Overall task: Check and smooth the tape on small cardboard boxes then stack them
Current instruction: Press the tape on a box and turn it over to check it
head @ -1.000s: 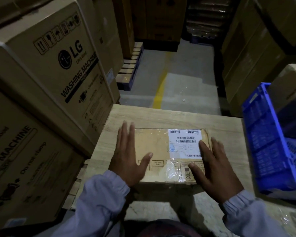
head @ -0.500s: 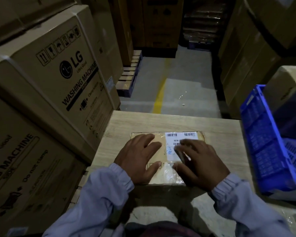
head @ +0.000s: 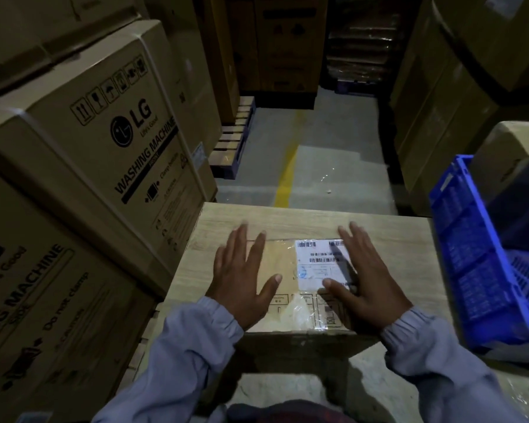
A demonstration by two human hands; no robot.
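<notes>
A small flat cardboard box [head: 283,270] lies on a wooden table [head: 303,219]. Clear shiny tape [head: 300,309] covers its top, and a white barcode label [head: 316,264] sits on its right half. My left hand [head: 240,279] lies flat on the box's left part, fingers straight and spread, fingertips reaching past the far edge. On the right part my right hand [head: 367,279] presses flat over the label's right side, thumb pointing inward across the label's lower edge.
Large washing machine cartons [head: 110,138] are stacked close on the left. A blue plastic crate [head: 483,254] stands at the table's right end, with a brown box [head: 507,160] behind it. More cartons line the right wall. A concrete aisle with a yellow line [head: 287,175] runs ahead.
Half a second ago both hands were together over the middle of the box. They have slid apart and forward, fingers now straight, toward the box's left and right sides.
</notes>
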